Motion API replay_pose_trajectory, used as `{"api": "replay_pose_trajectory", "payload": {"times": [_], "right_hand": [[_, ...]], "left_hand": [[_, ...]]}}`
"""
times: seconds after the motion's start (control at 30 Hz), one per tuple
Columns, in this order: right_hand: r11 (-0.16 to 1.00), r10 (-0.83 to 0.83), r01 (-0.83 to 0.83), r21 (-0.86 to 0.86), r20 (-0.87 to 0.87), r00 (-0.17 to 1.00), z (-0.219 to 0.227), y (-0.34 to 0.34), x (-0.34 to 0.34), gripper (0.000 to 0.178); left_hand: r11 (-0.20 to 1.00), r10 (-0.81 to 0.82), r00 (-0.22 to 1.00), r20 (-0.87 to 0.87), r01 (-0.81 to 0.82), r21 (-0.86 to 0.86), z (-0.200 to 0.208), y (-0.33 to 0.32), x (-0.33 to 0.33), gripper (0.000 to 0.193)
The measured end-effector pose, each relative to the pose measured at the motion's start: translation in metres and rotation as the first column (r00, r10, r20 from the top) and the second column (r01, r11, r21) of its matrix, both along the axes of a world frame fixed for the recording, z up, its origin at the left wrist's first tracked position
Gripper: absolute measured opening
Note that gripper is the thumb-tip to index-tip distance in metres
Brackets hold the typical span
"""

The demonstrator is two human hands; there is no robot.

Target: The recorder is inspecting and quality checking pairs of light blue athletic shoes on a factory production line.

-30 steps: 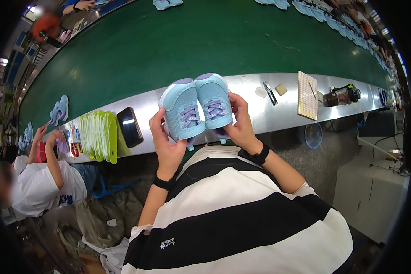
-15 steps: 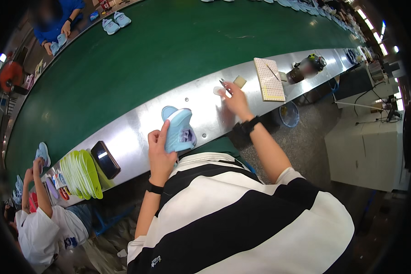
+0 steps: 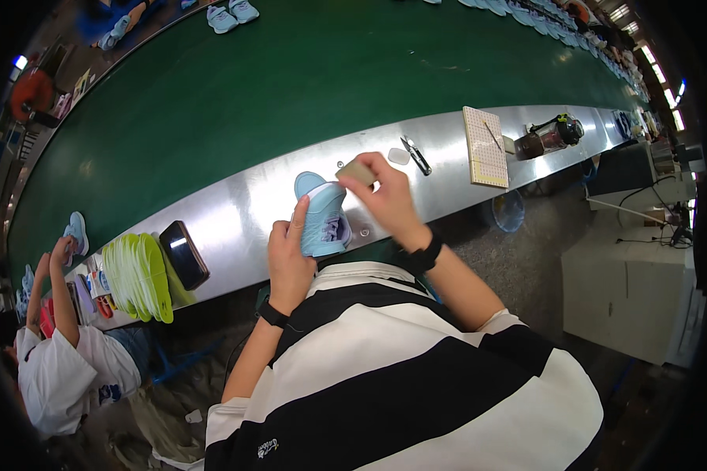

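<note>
A light blue sneaker (image 3: 323,216) with lavender laces is gripped in my left hand (image 3: 290,255) above the metal ledge, its toe pointing away from me. Behind its toe shows the rounded end of another light blue shoe (image 3: 308,184), mostly hidden. My right hand (image 3: 388,196) pinches a small beige block (image 3: 357,174) close to the shoe's toe; whether they touch I cannot tell. Just right of that hand, a slim black-handled tool (image 3: 418,157) lies on the ledge beside a small whitish translucent piece (image 3: 399,156).
The metal ledge (image 3: 243,187) runs along a green conveyor belt (image 3: 275,86). A phone (image 3: 184,255) lies beside stacked yellow-green insole-shaped sheets (image 3: 137,276). Rightward are a gridded pad (image 3: 485,147) and a bottle (image 3: 550,135). A person (image 3: 78,365) at left handles a shoe (image 3: 76,231).
My right hand has let go of the black-handled tool on the ledge, picked up the beige block and brought it left to the shoe. My left hand still holds the sneaker.
</note>
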State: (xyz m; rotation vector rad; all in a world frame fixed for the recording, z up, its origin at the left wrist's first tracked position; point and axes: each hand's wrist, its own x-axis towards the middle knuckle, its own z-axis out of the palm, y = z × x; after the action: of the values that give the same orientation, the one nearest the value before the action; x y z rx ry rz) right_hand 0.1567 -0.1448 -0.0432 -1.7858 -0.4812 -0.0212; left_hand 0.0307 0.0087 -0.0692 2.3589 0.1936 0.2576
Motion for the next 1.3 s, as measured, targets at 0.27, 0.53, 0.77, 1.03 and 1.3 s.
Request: {"api": "replay_pose_trajectory", "payload": {"times": [0.27, 0.53, 0.77, 1.03, 1.3], "right_hand": [[0.978, -0.005, 0.04, -0.203, 0.169, 0.986, -0.053, -0.032, -0.026, 0.017], [0.997, -0.021, 0.033, -0.069, 0.176, 0.984, -0.049, -0.01, -0.029, 0.018], [0.976, -0.068, 0.076, -0.203, 0.047, 0.997, -0.049, -0.033, -0.015, 0.019], [0.908, -0.105, 0.213, -0.361, 0.296, 0.949, -0.088, -0.082, 0.021, 0.017], [0.651, -0.208, 0.389, -0.652, 0.341, 0.917, -0.12, -0.191, 0.117, 0.039]], "left_hand": [[0.958, -0.093, 0.995, 0.033, 0.081, 0.276, -0.012, -0.001, -0.001, 0.094], [0.988, -0.038, 0.999, -0.012, 0.039, 0.15, -0.012, -0.002, -0.001, 0.094], [0.996, 0.013, 0.996, -0.085, -0.005, 0.087, -0.013, -0.002, -0.001, 0.094], [0.999, 0.047, 0.996, -0.071, -0.049, -0.018, -0.006, 0.004, -0.006, 0.091], [0.776, 0.313, 0.926, -0.209, -0.376, -0.506, -0.087, 0.064, -0.024, 0.081]]}}
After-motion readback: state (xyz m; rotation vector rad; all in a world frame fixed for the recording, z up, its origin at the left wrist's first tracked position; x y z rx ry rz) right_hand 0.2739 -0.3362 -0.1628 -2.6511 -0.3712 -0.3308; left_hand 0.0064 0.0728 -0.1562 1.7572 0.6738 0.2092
